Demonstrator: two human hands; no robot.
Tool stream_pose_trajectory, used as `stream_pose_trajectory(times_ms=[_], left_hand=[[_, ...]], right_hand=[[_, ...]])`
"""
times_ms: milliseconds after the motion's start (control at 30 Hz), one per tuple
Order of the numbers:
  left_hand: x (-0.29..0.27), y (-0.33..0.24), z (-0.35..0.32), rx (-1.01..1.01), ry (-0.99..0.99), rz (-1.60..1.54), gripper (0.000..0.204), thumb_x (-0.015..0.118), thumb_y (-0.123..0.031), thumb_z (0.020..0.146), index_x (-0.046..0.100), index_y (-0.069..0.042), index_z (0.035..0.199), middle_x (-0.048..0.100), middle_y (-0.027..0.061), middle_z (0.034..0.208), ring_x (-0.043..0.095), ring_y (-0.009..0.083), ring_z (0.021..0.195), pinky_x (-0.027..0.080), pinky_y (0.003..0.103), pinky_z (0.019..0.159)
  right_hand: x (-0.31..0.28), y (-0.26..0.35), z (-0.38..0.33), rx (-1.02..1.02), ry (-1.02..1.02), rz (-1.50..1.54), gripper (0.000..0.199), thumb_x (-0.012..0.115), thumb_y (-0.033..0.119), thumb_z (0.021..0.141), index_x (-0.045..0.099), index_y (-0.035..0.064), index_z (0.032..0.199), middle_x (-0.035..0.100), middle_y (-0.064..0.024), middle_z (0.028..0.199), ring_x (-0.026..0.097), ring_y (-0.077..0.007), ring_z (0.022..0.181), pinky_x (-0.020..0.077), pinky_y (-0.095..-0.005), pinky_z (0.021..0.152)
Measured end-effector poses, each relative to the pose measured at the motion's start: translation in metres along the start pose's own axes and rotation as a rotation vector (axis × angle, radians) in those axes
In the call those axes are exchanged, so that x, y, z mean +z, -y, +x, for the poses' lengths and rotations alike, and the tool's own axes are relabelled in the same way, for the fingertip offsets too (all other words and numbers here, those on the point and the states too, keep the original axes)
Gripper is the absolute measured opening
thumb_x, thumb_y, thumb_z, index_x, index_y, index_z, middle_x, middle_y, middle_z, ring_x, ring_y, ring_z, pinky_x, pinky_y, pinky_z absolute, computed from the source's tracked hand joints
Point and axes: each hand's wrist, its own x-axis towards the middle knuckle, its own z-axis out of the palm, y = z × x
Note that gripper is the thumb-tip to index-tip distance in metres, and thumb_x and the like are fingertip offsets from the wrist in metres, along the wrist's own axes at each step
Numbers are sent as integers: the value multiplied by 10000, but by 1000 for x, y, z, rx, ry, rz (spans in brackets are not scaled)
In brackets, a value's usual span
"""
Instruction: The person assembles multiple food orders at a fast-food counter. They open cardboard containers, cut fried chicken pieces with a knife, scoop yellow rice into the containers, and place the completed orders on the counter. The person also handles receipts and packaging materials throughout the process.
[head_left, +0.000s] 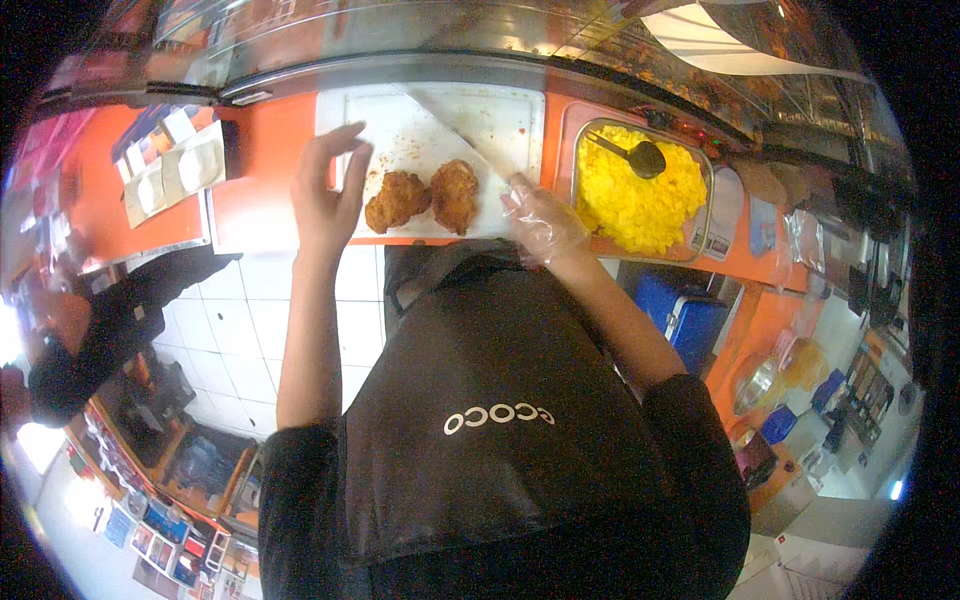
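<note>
My right hand (545, 225), in a clear plastic glove, is closed round the handle of a long knife (455, 132). The blade slants away to the far left over a white cutting board (350, 105). Two browned, fried-looking pieces of food lie side by side on the board, a left piece (397, 202) and a right piece (455, 196); they touch or nearly touch. Crumbs are scattered beyond them. Bare and empty, my left hand (328, 195) hovers over the board's left edge, thumb and fingers apart, a little left of the food.
Right of the board stands a metal tray (708, 190) heaped with crumbly yellow food (640, 205), a dark ladle (645, 158) resting on top. White packets (175, 180) lie on the orange counter (262, 150) at left. Below the counter at right is a blue box (680, 318).
</note>
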Motion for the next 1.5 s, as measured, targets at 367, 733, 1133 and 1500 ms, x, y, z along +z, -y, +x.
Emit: stream_pose_trajectory(times_ms=[367,733,1133,1500], left_hand=[[9,3,-102,48,113,171,321,845,-131,783,720,-89,1076,701,83,1008,627,289,1009,475,432,933],[65,10,-81,28,14,280,673,895,-304,710,627,-132,1303,664,91,1224,541,350,1222,399,499,1061],[44,23,-110,-197,-56,237,669,879,-254,768,594,-84,1348,678,91,1113,572,302,1131,410,460,1004],[49,50,17,355,124,394,373,610,-349,996,655,-152,1310,684,101,1151,587,331,1171,468,466,1002]], right_hand=[[-19,34,-14,95,-13,-21,261,605,318,1003,586,86,1123,678,-268,853,676,-488,844,509,-556,709],[-29,41,-22,49,-10,-55,194,584,250,958,565,82,1053,642,-263,761,657,-487,725,491,-559,638],[0,42,-3,-43,-2,-129,256,564,257,1007,607,41,1139,677,-274,838,676,-484,811,524,-558,725],[31,61,6,-125,166,-170,328,496,301,1043,612,45,1212,696,-266,993,683,-463,912,528,-576,775]])
